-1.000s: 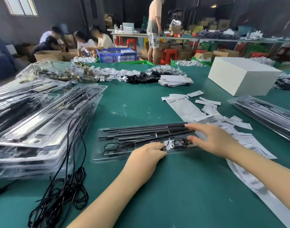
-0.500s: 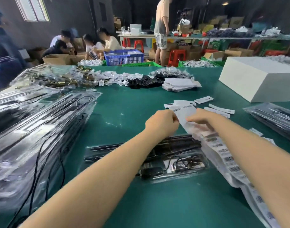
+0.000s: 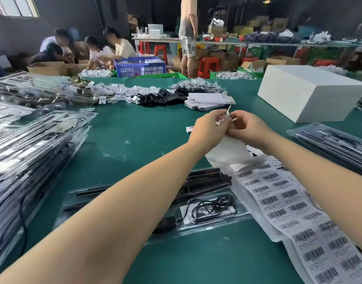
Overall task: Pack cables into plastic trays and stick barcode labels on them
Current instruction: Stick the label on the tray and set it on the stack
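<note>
Green table point(image 3: 135, 140) under us lies bare between the tray stacks; our left hand point(image 3: 208, 128) and right hand point(image 3: 249, 128) pinch a peeling label point(image 3: 227, 115) above the sheet point(image 3: 278, 193), beyond the packed tray point(image 3: 206, 210), and it may curl and stick to itself

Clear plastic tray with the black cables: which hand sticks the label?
Probably right. Both the left hand and right hand pinch the small white barcode label, but the left forearm lies across the clear plastic tray.
</note>
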{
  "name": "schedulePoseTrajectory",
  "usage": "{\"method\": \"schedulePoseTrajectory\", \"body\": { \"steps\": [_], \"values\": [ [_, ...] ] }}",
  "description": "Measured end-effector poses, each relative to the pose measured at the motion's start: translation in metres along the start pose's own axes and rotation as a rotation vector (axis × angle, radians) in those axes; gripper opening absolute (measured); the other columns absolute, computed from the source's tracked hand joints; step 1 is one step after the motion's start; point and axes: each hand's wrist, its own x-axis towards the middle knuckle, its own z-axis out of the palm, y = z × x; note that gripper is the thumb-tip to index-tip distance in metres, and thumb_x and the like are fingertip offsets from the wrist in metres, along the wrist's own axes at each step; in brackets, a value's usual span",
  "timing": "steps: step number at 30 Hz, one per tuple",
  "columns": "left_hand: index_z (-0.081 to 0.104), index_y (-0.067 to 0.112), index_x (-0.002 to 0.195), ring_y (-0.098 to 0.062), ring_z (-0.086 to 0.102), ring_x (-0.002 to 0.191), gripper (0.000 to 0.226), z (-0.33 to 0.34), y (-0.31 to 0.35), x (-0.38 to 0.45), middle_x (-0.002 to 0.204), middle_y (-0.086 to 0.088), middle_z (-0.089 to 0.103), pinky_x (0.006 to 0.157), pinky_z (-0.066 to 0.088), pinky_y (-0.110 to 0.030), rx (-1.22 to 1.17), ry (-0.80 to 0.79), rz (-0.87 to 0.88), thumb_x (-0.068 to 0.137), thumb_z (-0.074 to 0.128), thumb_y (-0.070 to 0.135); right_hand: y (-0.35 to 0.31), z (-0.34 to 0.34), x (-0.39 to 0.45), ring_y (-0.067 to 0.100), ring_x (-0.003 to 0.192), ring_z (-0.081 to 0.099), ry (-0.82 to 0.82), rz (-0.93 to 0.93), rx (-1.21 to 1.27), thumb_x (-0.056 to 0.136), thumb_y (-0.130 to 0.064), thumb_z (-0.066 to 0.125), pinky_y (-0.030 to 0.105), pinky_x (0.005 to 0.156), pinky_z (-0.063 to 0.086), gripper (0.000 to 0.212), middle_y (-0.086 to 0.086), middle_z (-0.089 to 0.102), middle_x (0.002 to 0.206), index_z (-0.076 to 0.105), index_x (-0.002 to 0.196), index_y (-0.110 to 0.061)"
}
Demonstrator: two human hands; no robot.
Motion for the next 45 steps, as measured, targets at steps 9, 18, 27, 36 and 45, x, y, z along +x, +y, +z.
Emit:
{"method": "schedulePoseTrajectory", "body": {
  "steps": [9, 18, 27, 36, 45],
  "values": [
    [0.073, 0.028, 0.095, -0.004, 0.064, 0.085, 0.016, -0.007, -0.003, -0.006, 0.084, 0.014, 0.072, 0.076, 0.05, -0.024, -0.108, 0.105, 0.009, 0.089, 0.064, 0.039, -0.008, -0.002, -0.007, 0.022, 0.082, 0.054, -0.074, -0.035, -0.155, 0.088, -0.001, 0.061, 0.043, 0.081, 0.049, 0.03, 0.029, 0.063, 0.103, 0.058, 0.106, -0.024],
    [0.07, 0.02, 0.099, -0.001, 0.068, 0.085, 0.023, -0.011, -0.006, -0.009, 0.089, 0.009, 0.073, 0.081, 0.054, -0.021, -0.131, -0.022, 0.032, 0.078, 0.078, 0.026, -0.003, 0.005, -0.008, 0.014, 0.084, 0.063, 0.042, 0.002, -0.065, 0.085, 0.001, 0.066, 0.024, 0.08, 0.05, 0.022, 0.006, 0.071, 0.09, 0.062, 0.084, -0.021],
    [0.076, 0.024, 0.102, 0.01, 0.053, 0.061, 0.016, -0.014, -0.013, -0.016, 0.075, 0.018, 0.069, 0.071, 0.045, -0.016, -0.13, -0.005, 0.026, 0.09, 0.067, 0.028, 0.012, 0.006, -0.013, 0.013, 0.085, 0.069, 0.068, 0.035, -0.104, 0.082, -0.016, 0.074, 0.037, 0.084, 0.053, 0.02, -0.006, 0.073, 0.085, 0.066, 0.097, -0.026],
    [0.071, 0.018, 0.086, -0.015, 0.064, 0.073, 0.01, -0.018, -0.014, -0.022, 0.082, -0.005, 0.071, 0.084, 0.058, -0.038, -0.488, -0.094, -0.179, 0.092, 0.064, 0.02, 0.013, 0.005, -0.022, 0.011, 0.078, 0.065, 0.023, 0.046, -0.063, 0.083, -0.008, 0.073, 0.027, 0.082, 0.049, 0.024, 0.004, 0.072, 0.087, 0.062, 0.096, -0.025],
    [0.075, 0.018, 0.094, -0.012, 0.064, 0.071, 0.012, -0.016, -0.011, -0.023, 0.084, -0.004, 0.074, 0.083, 0.058, -0.041, -0.462, -0.083, -0.144, 0.084, 0.075, 0.024, 0.011, 0.005, -0.025, 0.006, 0.075, 0.067, 0.023, 0.049, -0.092, 0.083, -0.011, 0.073, 0.024, 0.075, 0.05, 0.028, -0.007, 0.073, 0.078, 0.062, 0.094, -0.034]
  ]
}}
